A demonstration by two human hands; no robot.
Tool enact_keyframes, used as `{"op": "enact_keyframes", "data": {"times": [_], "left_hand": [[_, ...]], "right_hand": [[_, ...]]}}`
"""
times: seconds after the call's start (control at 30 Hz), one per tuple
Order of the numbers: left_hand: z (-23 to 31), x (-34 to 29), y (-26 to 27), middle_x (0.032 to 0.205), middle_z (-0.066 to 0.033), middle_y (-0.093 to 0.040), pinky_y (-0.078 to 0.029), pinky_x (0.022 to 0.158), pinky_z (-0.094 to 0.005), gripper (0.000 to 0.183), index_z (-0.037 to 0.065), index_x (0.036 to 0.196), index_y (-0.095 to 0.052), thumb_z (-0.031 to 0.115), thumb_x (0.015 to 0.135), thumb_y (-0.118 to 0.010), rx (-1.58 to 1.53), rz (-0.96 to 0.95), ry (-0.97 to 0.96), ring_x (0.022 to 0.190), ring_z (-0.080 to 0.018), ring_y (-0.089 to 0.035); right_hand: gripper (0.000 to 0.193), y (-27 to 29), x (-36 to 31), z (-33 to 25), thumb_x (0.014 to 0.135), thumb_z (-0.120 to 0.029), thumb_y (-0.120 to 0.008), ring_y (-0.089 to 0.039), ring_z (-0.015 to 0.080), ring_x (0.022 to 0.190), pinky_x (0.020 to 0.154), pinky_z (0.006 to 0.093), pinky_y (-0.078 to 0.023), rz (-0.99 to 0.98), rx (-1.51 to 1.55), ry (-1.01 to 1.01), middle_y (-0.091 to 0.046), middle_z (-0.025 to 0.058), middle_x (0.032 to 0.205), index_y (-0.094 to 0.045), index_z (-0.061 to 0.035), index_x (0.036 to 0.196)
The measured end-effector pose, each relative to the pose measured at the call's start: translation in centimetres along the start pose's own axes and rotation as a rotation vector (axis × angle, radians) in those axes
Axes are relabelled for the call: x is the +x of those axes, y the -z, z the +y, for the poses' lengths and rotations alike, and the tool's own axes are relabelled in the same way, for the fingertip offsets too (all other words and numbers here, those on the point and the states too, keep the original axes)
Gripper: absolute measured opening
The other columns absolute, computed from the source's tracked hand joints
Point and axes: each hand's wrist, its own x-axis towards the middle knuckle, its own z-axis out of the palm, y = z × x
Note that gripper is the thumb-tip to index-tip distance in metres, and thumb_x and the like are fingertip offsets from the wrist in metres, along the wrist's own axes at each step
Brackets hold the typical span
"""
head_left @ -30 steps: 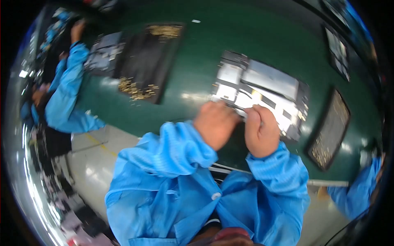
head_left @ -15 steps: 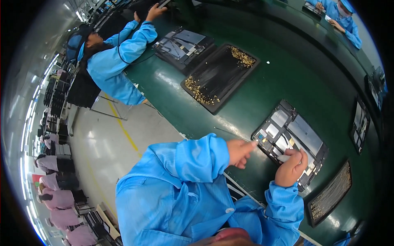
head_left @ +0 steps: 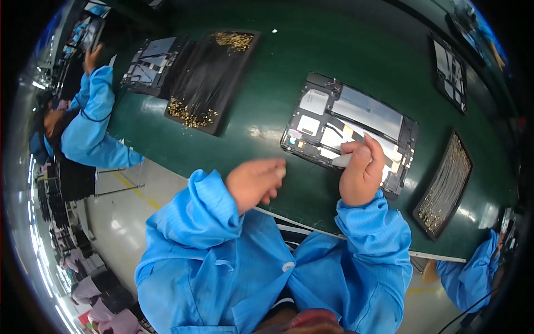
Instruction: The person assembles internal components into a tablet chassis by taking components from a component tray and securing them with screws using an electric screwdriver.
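An opened tablet (head_left: 370, 114), its inner parts bare, lies on the green table in front of me. Over its near edge is my right hand (head_left: 359, 181), fingers curled together. A whitish pointed piece (head_left: 342, 161) sticks out at the thumb side; whether it is a held tool or a finger cover I cannot tell. My left hand (head_left: 256, 183) hovers left of the tablet, apart from it and somewhat blurred. Its fingers are bent and pressed together, and anything in them is hidden. A thin dark line, perhaps a cable, shows at the tablet's near left edge.
A black tray (head_left: 208, 83) of thin black cables with gold ends lies left; a smaller similar tray (head_left: 448, 186) lies right. Other opened tablets (head_left: 153, 64) rest at the far left, another (head_left: 449, 71) at far right. Blue-sleeved co-workers (head_left: 94, 122) sit at both ends.
My left hand has drawn back leftward from the tablet's edge. My right hand stays over the tablet with its fingers curled. The whole view has swung, so the table sits more level.
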Motion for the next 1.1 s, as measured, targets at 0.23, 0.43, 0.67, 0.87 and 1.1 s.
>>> {"op": "enact_keyframes", "data": {"times": [0.23, 0.43, 0.67, 0.87, 1.1], "left_hand": [[-1.9, 1.0, -1.0, 0.071, -0.0035, -0.048, -0.037, 0.047, -0.0179, 0.041, -0.004, 0.113, -0.038, 0.018, 0.079, -0.048, 0.049, -0.273, 0.173, 0.056, -0.0066, -0.046], [-1.0, 2.9, -1.9, 0.070, -0.0029, -0.047, -0.036, 0.045, -0.0183, 0.041, -0.004, 0.112, -0.038, 0.017, 0.079, -0.048, 0.002, -0.293, 0.159, 0.054, -0.0071, -0.045], [-1.8, 0.4, -1.5, 0.074, -0.0056, -0.048, -0.037, 0.045, -0.0184, 0.039, -0.004, 0.112, -0.038, 0.017, 0.080, -0.047, 0.047, -0.276, 0.219, 0.056, -0.0079, -0.046], [-1.4, 3.2, -2.4, 0.070, -0.0033, -0.047, -0.037, 0.044, -0.0183, 0.041, -0.004, 0.113, -0.037, 0.017, 0.079, -0.048, -0.013, -0.253, 0.185, 0.054, -0.0076, -0.046], [-0.8, 3.2, -2.3, 0.072, -0.0038, -0.047, -0.040, 0.043, -0.0191, 0.039, -0.002, 0.111, -0.040, 0.019, 0.078, -0.048, -0.033, -0.209, 0.128, 0.054, -0.0089, -0.047]], "right_hand": [[0.029, 0.3, 0.1, -0.5, 0.083, -0.020, -0.042, -0.051, 0.0138, 0.070, 0.066, 0.0248, -0.041, 0.025, 0.036, -0.026, -0.053, 0.0092, 0.076, -0.040, 0.0030, 0.101], [0.032, 0.2, 2.6, -3.2, 0.081, -0.022, -0.046, -0.048, 0.0094, 0.066, 0.060, 0.0205, -0.039, -0.069, 0.019, -0.341, -0.053, 0.0065, 0.074, -0.044, 0.0021, 0.102], [0.035, 0.0, 3.9, -3.3, 0.079, -0.025, -0.048, -0.049, 0.0103, 0.064, 0.056, 0.0214, -0.040, -0.230, 0.135, -0.617, -0.053, 0.0062, 0.078, -0.045, -0.0039, 0.106], [0.037, 1.0, 5.1, -3.1, 0.078, -0.027, -0.048, -0.050, 0.0108, 0.064, 0.057, 0.0235, -0.041, -0.615, -0.394, -0.526, -0.055, 0.0093, 0.079, -0.046, -0.0020, 0.105], [0.038, -1.6, 6.8, -3.7, 0.076, -0.033, -0.042, -0.052, 0.0307, 0.083, 0.073, 0.0324, -0.040, -0.889, -0.670, -0.252, -0.055, 0.0184, 0.086, -0.052, -0.0023, 0.095]]}}
